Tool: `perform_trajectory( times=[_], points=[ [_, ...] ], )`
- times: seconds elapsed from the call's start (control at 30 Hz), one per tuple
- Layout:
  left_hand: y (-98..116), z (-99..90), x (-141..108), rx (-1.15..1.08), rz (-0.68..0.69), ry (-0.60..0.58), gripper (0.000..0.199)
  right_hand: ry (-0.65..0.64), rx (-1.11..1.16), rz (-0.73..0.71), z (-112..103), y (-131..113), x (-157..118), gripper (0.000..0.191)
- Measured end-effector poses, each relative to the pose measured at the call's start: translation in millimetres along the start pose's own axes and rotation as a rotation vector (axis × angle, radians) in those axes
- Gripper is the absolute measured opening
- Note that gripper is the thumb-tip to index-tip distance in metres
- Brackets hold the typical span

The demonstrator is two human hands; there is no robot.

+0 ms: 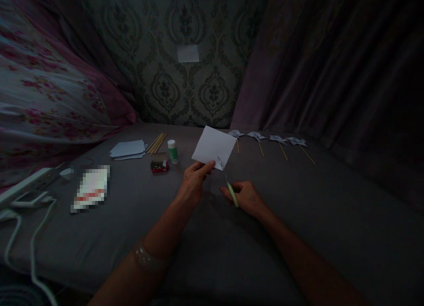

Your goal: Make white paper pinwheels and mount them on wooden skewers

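A white square sheet of paper is pinched at its lower edge by my left hand. My right hand is closed on a pair of scissors with light green handles. The scissors' metal blades lie at the paper's lower corner, one of them over its face. Beyond my right hand lie several paper pinwheels on thin wooden sticks, in a row. A green glue bottle with a white cap stands to the left of the paper.
A stack of white paper, several wooden sticks and an open red box of small metal pieces are at the left. A power strip with white cables and a blurred packet lie farther left. Curtains and a patterned wall border the grey surface.
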State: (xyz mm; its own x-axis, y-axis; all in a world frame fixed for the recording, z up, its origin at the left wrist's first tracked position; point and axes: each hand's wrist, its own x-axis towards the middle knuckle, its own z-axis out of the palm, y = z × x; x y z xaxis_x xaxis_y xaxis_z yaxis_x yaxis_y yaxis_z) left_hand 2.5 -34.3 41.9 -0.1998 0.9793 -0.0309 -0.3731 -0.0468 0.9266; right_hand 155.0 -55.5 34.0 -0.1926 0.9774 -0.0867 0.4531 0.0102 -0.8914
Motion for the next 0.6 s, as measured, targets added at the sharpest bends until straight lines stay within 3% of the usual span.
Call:
perform_trajectory(
  times=[0.6],
  points=[
    [-8.2, 6.2, -6.4, 0.025, -0.017, -0.063, 0.022, 0.027, 0.046, -0.09, -1.9, 2.9, 2.9, 0.04]
  ],
)
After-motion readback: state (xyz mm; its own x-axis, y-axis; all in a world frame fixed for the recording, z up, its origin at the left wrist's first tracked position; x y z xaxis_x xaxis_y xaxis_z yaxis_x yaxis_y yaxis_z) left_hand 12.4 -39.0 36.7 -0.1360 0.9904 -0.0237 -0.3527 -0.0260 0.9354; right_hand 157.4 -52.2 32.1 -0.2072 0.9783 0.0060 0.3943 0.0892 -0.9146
